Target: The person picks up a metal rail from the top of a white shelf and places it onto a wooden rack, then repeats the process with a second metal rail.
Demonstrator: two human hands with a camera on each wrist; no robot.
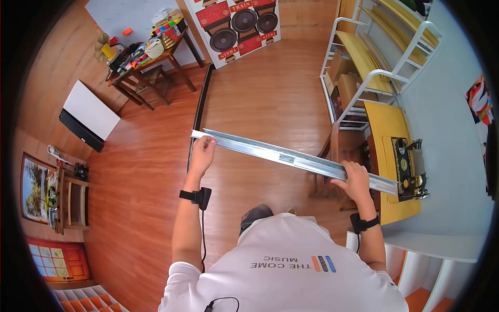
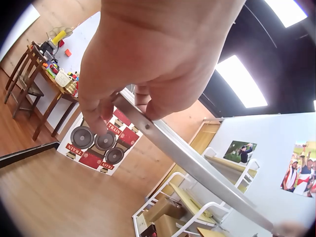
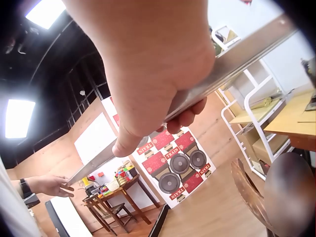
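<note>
A long, silvery metal channel (image 1: pixel 260 149) spans both hands at a slant in the head view, its right end nearer the body. My left hand (image 1: pixel 201 155) pinches it close to its left end; in the left wrist view, thumb and fingers lie on either side of the channel (image 2: pixel 192 166). Toward the other end, my right hand (image 1: pixel 356 183) grips it, and the right wrist view has fingers curled under the channel (image 3: pixel 252 55). The right end sticks out past that hand and overlaps the yellow table (image 1: pixel 385 135) in the head view.
A sewing machine (image 1: pixel 413 169) sits on the yellow table at the right, with a wooden chair (image 3: pixel 244 190) close by. Behind stands a white metal rack (image 1: pixel 371 78) with boxes. A cluttered desk (image 1: pixel 174 49) is at far left. A black strip (image 1: pixel 200 104) crosses the floor.
</note>
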